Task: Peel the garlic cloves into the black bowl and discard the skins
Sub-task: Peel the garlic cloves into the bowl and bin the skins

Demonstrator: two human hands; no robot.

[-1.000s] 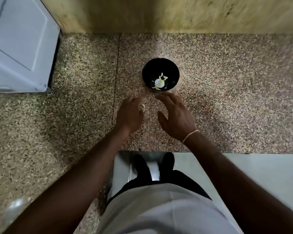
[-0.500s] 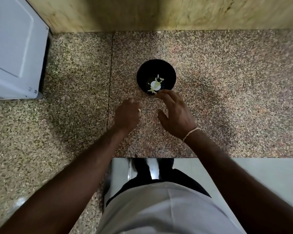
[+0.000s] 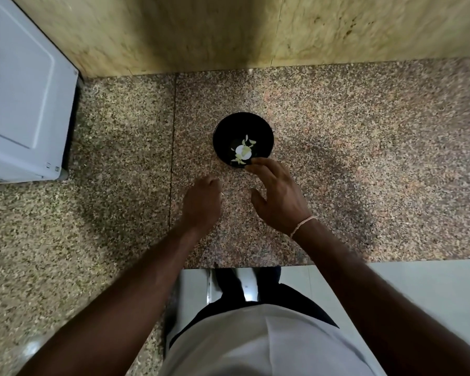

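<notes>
The round black bowl (image 3: 243,139) sits mid-counter on the speckled granite countertop (image 3: 364,172). The right hand (image 3: 278,198), fingers spread and empty, reaches its near rim. The left hand (image 3: 202,204) curls beside it; what it holds cannot be told.

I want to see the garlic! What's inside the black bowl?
Inside the black bowl lie a round white piece and pale thin bits. The right hand fingertips cover the near rim, hiding anything there.

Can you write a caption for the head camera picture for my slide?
Right hand reaches to the near rim of the black bowl holding garlic pieces; left hand is curled on the speckled counter.
</notes>
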